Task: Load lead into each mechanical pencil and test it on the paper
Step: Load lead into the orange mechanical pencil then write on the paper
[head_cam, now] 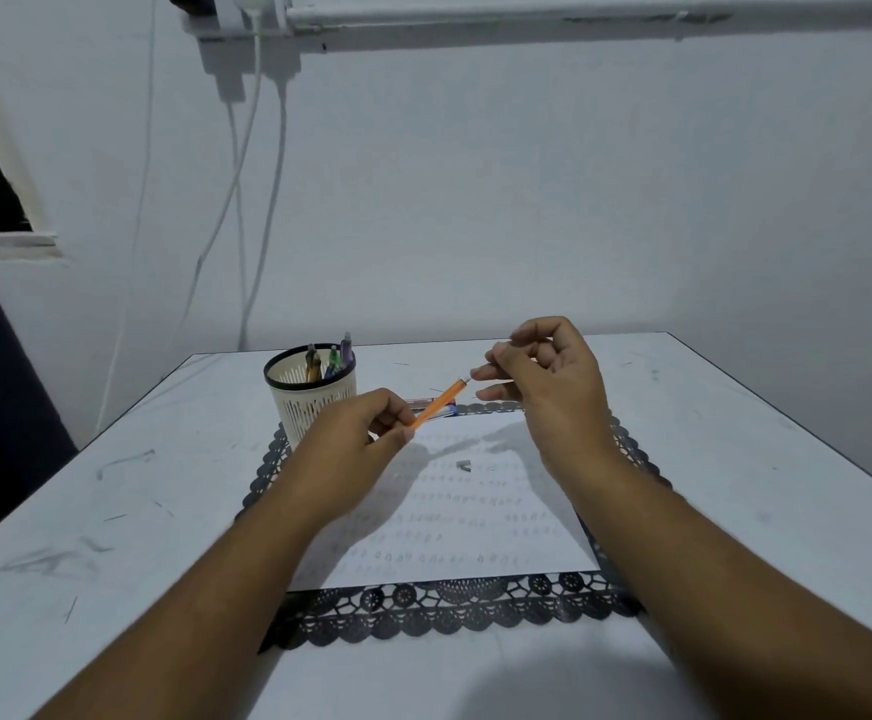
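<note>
My left hand (pixel 366 426) grips an orange mechanical pencil (pixel 439 402) by its lower end, holding it tilted up to the right above the paper (pixel 454 511). My right hand (pixel 538 371) is at the pencil's upper end, thumb and forefinger pinched together right by the opening; whether a lead is between them is too thin to see. The white paper, covered in rows of pencil marks, lies on a dark lace mat (pixel 449 610). A small grey cap (pixel 463 465) lies on the paper. A lead case (pixel 436 405) lies behind the pencil, partly hidden.
A white slotted pencil cup (pixel 309 394) with several pencils stands at the mat's far left corner. The white table (pixel 112 511) is scuffed, with loose bits of lead on it. White cables (pixel 247 226) hang down the wall behind.
</note>
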`<action>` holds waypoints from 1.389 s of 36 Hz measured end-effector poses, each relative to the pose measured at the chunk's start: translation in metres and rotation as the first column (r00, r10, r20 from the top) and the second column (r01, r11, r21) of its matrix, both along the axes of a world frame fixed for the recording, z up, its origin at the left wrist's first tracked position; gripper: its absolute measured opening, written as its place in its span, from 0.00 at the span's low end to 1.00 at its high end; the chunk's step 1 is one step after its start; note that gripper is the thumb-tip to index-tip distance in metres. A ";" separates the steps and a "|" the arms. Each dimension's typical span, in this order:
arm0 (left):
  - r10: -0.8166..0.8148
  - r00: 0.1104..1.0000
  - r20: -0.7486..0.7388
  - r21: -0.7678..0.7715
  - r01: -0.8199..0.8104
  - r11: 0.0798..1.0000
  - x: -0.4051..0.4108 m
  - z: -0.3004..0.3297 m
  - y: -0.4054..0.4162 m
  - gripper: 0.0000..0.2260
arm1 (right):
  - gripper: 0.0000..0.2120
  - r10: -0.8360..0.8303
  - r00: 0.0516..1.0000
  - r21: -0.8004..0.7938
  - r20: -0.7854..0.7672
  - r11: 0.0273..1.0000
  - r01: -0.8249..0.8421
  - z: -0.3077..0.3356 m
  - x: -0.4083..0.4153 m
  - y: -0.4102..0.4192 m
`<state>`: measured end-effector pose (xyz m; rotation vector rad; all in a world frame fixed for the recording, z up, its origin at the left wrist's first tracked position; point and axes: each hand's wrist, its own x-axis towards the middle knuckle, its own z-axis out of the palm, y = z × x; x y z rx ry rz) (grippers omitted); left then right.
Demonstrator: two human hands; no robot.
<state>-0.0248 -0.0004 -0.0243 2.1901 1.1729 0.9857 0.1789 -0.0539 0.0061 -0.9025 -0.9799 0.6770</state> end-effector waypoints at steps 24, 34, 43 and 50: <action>-0.012 1.000 0.012 0.010 0.012 1.000 0.000 0.002 -0.005 0.05 | 0.05 -0.013 0.999 0.010 0.047 1.000 0.013 -0.006 -0.001 -0.001; -0.017 1.000 0.016 0.007 0.017 1.000 0.001 0.003 -0.006 0.05 | 0.07 -0.025 0.996 0.000 0.080 1.000 0.025 -0.007 -0.001 -0.002; -0.019 0.999 0.042 -0.010 0.020 1.000 0.003 0.000 -0.005 0.05 | 0.07 -0.051 0.976 0.053 0.212 0.998 0.040 -0.017 0.001 0.001; -0.012 0.998 0.067 -0.036 0.014 0.999 0.003 -0.004 -0.001 0.05 | 0.03 -0.122 0.924 0.058 0.363 0.992 0.108 -0.025 0.004 0.005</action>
